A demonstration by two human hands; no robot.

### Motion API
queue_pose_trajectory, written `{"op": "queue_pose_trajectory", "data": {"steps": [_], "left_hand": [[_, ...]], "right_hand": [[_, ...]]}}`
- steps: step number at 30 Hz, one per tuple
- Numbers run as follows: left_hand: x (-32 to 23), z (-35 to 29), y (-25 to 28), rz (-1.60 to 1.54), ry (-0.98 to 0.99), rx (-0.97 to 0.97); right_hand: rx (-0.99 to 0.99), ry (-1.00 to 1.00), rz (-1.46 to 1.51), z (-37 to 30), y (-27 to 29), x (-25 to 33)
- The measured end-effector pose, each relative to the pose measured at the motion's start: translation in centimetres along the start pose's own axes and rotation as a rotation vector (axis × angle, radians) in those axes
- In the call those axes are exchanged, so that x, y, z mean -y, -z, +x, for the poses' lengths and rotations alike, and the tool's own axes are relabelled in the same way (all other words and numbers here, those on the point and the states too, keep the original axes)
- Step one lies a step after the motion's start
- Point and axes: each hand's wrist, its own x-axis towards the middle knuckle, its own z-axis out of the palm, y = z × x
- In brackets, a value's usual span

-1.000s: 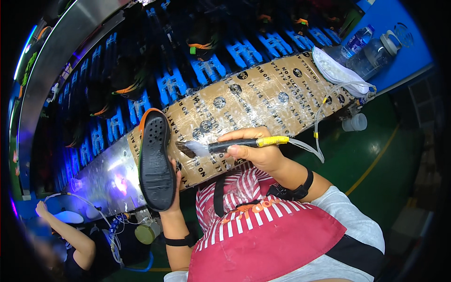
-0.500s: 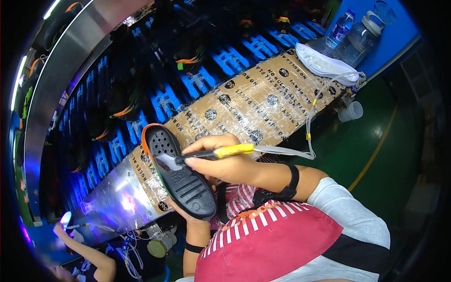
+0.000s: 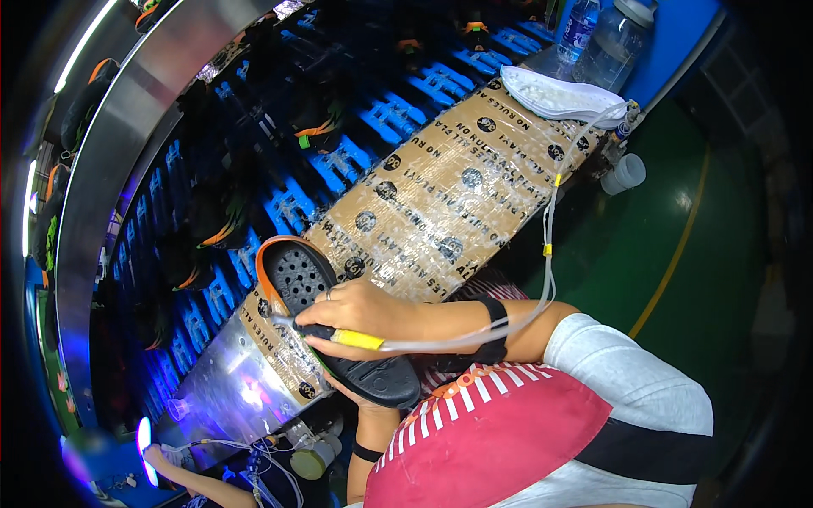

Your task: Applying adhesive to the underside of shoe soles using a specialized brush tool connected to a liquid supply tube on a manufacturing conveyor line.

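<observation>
My left hand [image 3: 362,400] supports a black shoe sole [image 3: 377,379] from below, its fingers mostly hidden. The sole has an orange edge and a round-holed heel [image 3: 296,273] pointing away from me. My right hand [image 3: 360,306], with a ring on one finger, is closed around a tube-fed glue brush [image 3: 318,332] with a black handle and yellow tape. The brush tip [image 3: 281,321] is at the left side of the sole, near its orange edge; I cannot tell whether it touches. My right hand covers the sole's middle.
A cardboard-covered ledge [image 3: 432,203] runs beside a conveyor with blue racks [image 3: 394,118]. A white sole-shaped tray [image 3: 563,95], a bottle [image 3: 579,32] and a clear jug [image 3: 616,46] stand at its far end. Clear tubing [image 3: 548,275] hangs nearby. A co-worker's arm [image 3: 199,484] shows lower left.
My right hand and the brush have moved left and down, from the sole's inner face to its left edge. The head view has shifted slightly.
</observation>
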Motion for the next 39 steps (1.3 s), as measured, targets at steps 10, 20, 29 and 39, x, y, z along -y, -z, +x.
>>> {"op": "queue_pose_trajectory", "data": {"steps": [10, 20, 29, 39], "left_hand": [[1.3, 0.6, 0.9, -0.019, 0.078, -0.056], [0.8, 2.2, 0.6, -0.049, 0.063, 0.013], [-0.3, 3.1, 0.5, -0.064, 0.031, 0.066], [-1.6, 4.4, 0.1, -0.082, -0.011, 0.118]], "right_hand": [[0.107, -0.077, -0.173, 0.0, 0.6, 1.2], [0.063, -0.102, -0.210, 0.4, 1.5, 1.9], [0.200, -0.256, 0.282, -0.9, 0.9, 3.5], [0.242, -0.107, 0.340, -1.9, 1.2, 3.7]]}}
